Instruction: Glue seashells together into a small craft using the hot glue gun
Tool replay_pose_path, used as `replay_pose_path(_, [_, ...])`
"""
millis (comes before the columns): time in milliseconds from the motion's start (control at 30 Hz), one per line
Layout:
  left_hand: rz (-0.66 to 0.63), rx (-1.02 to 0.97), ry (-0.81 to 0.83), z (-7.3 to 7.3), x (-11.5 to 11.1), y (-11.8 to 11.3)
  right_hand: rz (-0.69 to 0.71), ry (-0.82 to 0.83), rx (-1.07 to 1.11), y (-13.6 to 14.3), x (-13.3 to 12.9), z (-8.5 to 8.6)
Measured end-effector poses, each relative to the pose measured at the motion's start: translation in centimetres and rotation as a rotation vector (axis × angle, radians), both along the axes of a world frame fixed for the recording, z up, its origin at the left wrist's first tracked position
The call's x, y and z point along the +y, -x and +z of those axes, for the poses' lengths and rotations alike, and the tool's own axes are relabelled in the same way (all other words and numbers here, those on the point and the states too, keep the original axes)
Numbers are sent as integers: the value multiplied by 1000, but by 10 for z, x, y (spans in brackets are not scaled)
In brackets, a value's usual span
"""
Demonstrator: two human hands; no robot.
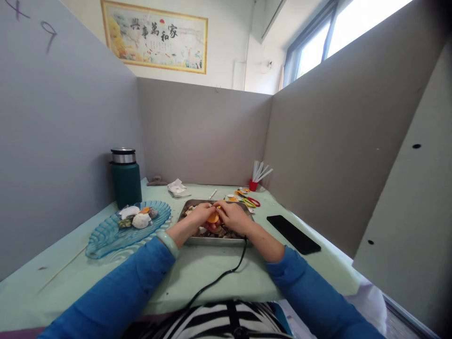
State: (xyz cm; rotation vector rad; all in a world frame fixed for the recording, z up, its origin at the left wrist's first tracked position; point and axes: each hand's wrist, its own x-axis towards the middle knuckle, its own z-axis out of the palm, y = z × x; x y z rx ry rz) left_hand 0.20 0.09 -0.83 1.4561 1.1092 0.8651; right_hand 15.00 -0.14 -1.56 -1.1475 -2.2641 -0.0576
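Observation:
Both hands meet above a metal tray (212, 241) filled with shells and small stones or shell pieces. Between them is an orange shell (213, 218), partly covered by fingers. My left hand (203, 214) grips it from the left with bent fingers. My right hand (231, 217) closes on it from the right, its fingertips touching near those of the left. Whether something smaller is pinched there, I cannot make out. A black cord (226, 273) runs from under my right wrist toward my lap.
At left, a blue glass plate (106, 235) bears several shells, with a green flask (126, 181) behind it and a thin stick (63, 267) in front. Scissors (249, 200), a red cup (253, 185) of white sticks and a black phone (294, 234) are at right. Grey partitions (205, 132) enclose the table.

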Motion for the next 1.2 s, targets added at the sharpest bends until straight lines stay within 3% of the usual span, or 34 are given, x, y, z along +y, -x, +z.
replay_pose_path(367, [45,107,-39,0,1,-1,1,17,-6,1,1,-1])
replay_pose_path(667, [22,39,8,4,-4,-1,4,11,-12,0,0,-1])
replay_pose_path(1200, [22,172,-86,-1,1,-1,-57,9,-111,0,-1,-2])
